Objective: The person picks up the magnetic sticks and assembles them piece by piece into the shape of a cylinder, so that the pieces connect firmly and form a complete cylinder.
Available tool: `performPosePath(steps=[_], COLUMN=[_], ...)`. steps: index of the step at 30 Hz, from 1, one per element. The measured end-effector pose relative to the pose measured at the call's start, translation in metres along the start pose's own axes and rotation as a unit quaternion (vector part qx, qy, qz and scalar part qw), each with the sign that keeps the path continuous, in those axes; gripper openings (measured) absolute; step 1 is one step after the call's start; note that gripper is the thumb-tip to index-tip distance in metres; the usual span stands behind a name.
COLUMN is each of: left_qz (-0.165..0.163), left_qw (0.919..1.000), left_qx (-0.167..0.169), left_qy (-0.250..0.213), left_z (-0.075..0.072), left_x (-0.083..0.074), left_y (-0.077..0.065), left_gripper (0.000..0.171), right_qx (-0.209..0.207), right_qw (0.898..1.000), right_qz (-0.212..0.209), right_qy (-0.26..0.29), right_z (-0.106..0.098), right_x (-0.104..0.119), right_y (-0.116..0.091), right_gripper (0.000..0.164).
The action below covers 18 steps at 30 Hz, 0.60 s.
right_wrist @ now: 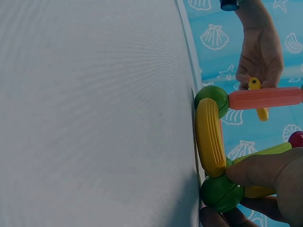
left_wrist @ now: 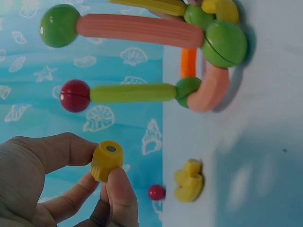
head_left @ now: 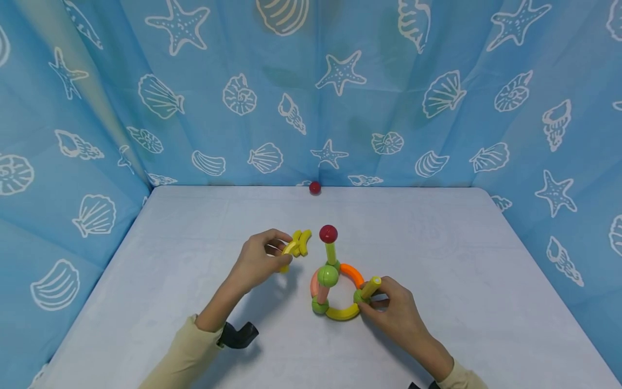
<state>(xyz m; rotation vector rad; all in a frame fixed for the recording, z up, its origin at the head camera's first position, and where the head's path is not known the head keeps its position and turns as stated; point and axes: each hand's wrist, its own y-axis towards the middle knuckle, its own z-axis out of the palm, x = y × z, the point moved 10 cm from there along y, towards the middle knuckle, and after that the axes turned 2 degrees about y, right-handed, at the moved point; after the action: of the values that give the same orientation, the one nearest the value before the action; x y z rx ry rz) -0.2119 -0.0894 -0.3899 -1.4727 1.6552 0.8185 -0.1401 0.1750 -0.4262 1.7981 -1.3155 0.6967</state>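
Head view: our left hand (head_left: 259, 257) pinches a curved yellow stick (left_wrist: 106, 166) above the white table (head_left: 466, 243); our right hand (head_left: 399, 309) grips a green ball (head_left: 359, 297) on the ring-shaped frame (head_left: 342, 313) resting there.

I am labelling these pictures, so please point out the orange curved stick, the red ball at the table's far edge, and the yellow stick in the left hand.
Orange curved stick (head_left: 352, 274): head view, middle of its arc.
Red ball (head_left: 315, 188): head view, its middle.
Yellow stick (left_wrist: 105, 162): left wrist view, its side.
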Motion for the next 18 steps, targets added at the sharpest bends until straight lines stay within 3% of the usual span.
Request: performPosePath(steps=[18], left_qz=[-0.002], left_qw=[0.9987], left_qx=[0.014], left_qy=[-0.048], left_z=[0.008], left_x=[-0.03], left_y=[-0.003], left_gripper=[0.03], right_qx=[0.005], right_qw=[1.0], right_qz=[0.001], right_qy=[-0.011], right_z=[0.0], right_x=[0.0], right_y=[0.001], right_gripper=[0.033])
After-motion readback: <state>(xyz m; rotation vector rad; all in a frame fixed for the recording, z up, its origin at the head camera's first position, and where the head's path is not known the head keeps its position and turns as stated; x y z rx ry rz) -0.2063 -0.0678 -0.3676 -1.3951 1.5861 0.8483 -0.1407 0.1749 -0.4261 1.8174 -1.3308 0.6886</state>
